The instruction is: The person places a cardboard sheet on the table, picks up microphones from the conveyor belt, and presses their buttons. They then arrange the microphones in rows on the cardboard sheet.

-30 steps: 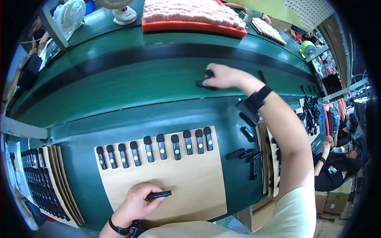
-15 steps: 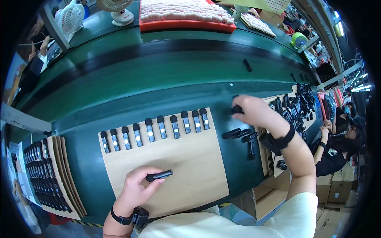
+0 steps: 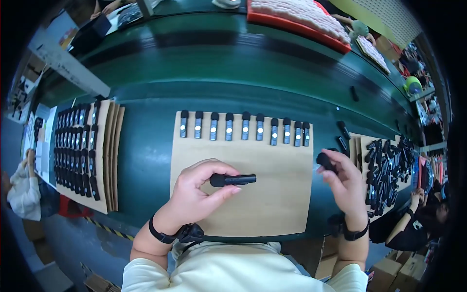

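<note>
My left hand (image 3: 197,190) pinches a small black clip-on microphone (image 3: 239,179) with a round foam tip, held level above a brown cardboard sheet (image 3: 243,211). Just off the sheet's right edge, the fingers of my right hand (image 3: 348,190) grip another clip-on microphone (image 3: 326,162), its foam tip up and its lower part hidden by the hand. Along the sheet's far edge lies a row of several like microphones (image 3: 244,129), each with a pale round dot and its foam tip pointing away from me. Two loose microphones (image 3: 344,130) lie beyond my right hand.
A jumbled heap of microphones (image 3: 384,175) lies on cardboard at the right. Stacked cardboard sheets (image 3: 115,160) with microphones in rows stand at the left. Beyond runs a green belt (image 3: 194,58), with a red tray (image 3: 296,30) of pale pieces. A co-worker (image 3: 408,224) sits at the right.
My right hand has come back from the loose microphones toward the sheet, gripping one. My left hand still holds its microphone over the sheet. The whole view has swung left.
</note>
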Demonstrator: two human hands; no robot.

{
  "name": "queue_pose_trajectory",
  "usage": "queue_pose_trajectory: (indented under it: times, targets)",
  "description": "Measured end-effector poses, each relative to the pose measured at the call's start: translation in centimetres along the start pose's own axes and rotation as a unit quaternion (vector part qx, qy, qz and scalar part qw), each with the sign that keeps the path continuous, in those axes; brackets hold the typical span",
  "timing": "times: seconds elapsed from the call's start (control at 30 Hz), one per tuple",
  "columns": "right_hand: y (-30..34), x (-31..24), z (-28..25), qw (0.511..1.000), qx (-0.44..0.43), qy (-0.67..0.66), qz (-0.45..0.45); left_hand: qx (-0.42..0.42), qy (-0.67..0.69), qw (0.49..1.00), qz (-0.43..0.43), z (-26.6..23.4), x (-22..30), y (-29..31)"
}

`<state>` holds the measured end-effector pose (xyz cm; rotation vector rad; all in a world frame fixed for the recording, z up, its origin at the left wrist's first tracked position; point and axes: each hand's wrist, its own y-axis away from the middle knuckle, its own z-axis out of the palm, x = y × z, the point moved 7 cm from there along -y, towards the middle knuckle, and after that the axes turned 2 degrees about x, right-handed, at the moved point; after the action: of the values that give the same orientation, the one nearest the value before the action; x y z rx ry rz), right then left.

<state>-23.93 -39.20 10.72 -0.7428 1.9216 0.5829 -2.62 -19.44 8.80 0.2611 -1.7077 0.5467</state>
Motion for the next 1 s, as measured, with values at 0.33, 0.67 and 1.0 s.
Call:
queue_pose_trajectory:
  times: [0.33,0.67,1.0]
  targets:
    - [3.2,-1.1,10.0,0.978,-0.078,-0.140,-0.137,0.034,-0.064,0.996,0.043,-2.7,1.1,3.2]
    - [3.4,-2.8,13.3,0.966,-0.052,-0.121,-0.224,0.051,-0.050,0.997,0.018,-3.9,0.5,6.3]
    - [3.6,-2.6,14.2,0.966,-0.062,-0.146,-0.204,0.026,-0.043,0.999,0.004,-3.3,0.7,6.6]
